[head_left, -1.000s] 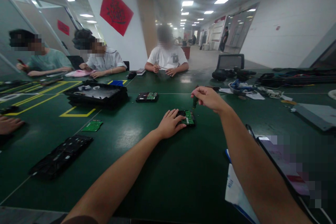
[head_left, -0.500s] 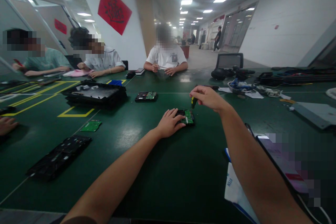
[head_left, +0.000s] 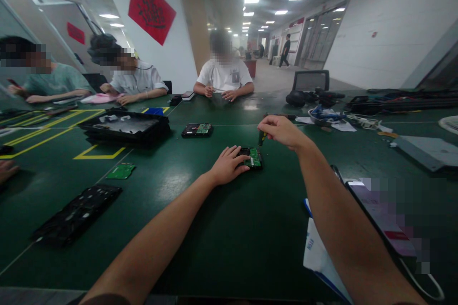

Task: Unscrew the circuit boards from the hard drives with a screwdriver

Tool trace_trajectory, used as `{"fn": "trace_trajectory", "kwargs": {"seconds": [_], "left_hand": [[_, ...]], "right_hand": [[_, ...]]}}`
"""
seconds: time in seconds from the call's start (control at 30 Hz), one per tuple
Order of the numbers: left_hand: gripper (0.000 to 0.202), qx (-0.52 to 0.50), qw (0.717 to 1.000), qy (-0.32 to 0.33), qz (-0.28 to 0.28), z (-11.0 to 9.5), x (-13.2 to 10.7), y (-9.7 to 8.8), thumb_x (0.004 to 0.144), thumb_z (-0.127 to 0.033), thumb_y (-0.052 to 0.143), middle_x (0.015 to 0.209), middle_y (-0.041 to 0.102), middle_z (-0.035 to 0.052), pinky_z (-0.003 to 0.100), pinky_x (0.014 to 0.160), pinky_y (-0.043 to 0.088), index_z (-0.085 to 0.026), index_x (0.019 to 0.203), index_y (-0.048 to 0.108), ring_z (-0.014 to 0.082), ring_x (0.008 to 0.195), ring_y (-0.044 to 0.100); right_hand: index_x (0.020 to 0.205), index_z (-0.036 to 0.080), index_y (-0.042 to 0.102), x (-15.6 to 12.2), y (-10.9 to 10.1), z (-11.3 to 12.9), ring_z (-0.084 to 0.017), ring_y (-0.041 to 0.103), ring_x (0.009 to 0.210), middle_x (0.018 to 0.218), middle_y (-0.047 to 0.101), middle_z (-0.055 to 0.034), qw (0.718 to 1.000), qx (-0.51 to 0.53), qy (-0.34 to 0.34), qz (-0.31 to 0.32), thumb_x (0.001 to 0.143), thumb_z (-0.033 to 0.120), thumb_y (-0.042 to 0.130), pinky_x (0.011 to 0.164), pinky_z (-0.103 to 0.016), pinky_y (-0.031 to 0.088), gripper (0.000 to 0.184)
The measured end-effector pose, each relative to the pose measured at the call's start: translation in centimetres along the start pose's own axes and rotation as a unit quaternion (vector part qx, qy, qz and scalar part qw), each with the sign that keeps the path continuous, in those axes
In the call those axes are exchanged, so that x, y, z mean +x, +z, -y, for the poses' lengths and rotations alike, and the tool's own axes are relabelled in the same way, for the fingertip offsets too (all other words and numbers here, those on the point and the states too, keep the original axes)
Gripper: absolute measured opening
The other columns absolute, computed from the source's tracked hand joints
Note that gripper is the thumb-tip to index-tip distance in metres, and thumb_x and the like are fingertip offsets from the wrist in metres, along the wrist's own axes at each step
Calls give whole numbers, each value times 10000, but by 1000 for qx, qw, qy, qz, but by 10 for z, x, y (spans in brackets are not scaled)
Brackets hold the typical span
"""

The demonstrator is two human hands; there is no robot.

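A hard drive (head_left: pixel 255 158) with a green circuit board facing up lies on the dark green table (head_left: pixel 229 228). My left hand (head_left: pixel 228 166) rests over its left end, fingers along the far side and thumb on the near side, holding it against the table. Between the fingertips of my right hand (head_left: pixel 279 129) is a green-and-yellow screwdriver (head_left: pixel 262 138), pointing down. Its tip meets the drive's right edge; the screw under it is too small to make out.
Another hard drive (head_left: pixel 196 130) lies farther back. To the left are black trays (head_left: pixel 125 126), a loose green circuit board (head_left: pixel 121 171) and a black slotted part (head_left: pixel 77 214). A phone (head_left: pixel 379 219) and a white-and-blue packet (head_left: pixel 318 248) flank my right forearm. People sit across the table.
The screwdriver's handle has turned in my right fingers, showing less yellow. My left hand stays on the hard drive. The whole view has shifted slightly.
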State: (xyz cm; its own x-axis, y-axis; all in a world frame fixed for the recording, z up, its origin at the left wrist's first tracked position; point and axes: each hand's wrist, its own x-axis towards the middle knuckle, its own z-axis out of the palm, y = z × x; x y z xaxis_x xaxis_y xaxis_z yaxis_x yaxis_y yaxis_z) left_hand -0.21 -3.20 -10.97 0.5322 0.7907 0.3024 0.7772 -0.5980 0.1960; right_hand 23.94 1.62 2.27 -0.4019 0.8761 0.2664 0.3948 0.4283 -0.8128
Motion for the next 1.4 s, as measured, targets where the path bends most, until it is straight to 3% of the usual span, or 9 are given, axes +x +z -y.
{"fn": "trace_trajectory", "kwargs": {"seconds": [0.1,0.27,0.53,0.6,0.73,0.87,1.1,1.27,1.4], "left_hand": [[479,-6,1000,-6,-2,-2,0,0,1003,-579,494,1635,373,101,586,1232,245,-316,1392,590,325,1540,282],[486,-9,1000,-11,-7,-2,0,2,999,-592,487,1630,382,97,586,1234,243,-313,1382,593,325,1541,282],[467,-12,1000,-15,-9,-4,0,-1,993,-581,506,1628,389,73,575,1241,240,-315,1366,599,315,1534,296],[468,-12,1000,-14,-8,-5,0,-1,995,-584,501,1622,398,75,572,1242,241,-314,1363,601,314,1533,299],[476,-8,1000,-12,-10,-5,0,-1,995,-591,495,1622,396,85,575,1236,248,-307,1361,603,318,1530,303],[481,-8,1000,-10,-10,-4,0,-1,1000,-594,481,1626,388,90,575,1236,246,-307,1366,600,318,1534,296],[485,-12,1000,-9,-10,-3,-1,0,1000,-592,481,1631,382,84,575,1236,248,-309,1377,593,316,1534,296],[470,-16,1000,-12,-11,-4,-1,0,996,-583,497,1624,395,80,579,1236,250,-306,1360,605,318,1531,303],[475,-15,1000,-11,-11,-5,-1,-1,998,-584,493,1624,394,81,576,1236,250,-309,1371,598,317,1531,303]], "right_hand": [[922,193,699,0,2,0,-123,568,620,866,712,-60,999,23,-15,25,914,418,677,523,-265,442,226],[990,205,721,-1,3,0,-155,605,646,798,682,-63,997,68,-17,36,954,409,637,577,-310,515,223],[839,190,674,0,1,1,-124,560,580,738,685,-47,1000,10,9,-14,865,378,725,480,-259,401,197],[872,193,659,0,3,1,-108,547,539,811,720,-59,1000,23,10,-13,882,374,707,459,-262,388,187],[946,199,667,0,5,1,-114,591,559,979,745,-87,998,62,-7,20,966,382,604,476,-280,431,194],[976,193,697,0,4,-1,-133,605,599,899,726,-82,998,62,-10,28,980,376,590,504,-284,450,212],[840,184,666,4,6,-4,-130,574,640,890,746,-84,999,13,-3,-44,879,380,713,569,-281,458,205],[917,203,652,4,10,-4,-109,546,583,971,746,-75,999,41,-23,-12,936,410,648,532,-281,436,208],[1007,210,657,3,8,-5,-134,585,619,892,703,-62,999,52,-14,-6,975,356,580,539,-288,451,168]]}}
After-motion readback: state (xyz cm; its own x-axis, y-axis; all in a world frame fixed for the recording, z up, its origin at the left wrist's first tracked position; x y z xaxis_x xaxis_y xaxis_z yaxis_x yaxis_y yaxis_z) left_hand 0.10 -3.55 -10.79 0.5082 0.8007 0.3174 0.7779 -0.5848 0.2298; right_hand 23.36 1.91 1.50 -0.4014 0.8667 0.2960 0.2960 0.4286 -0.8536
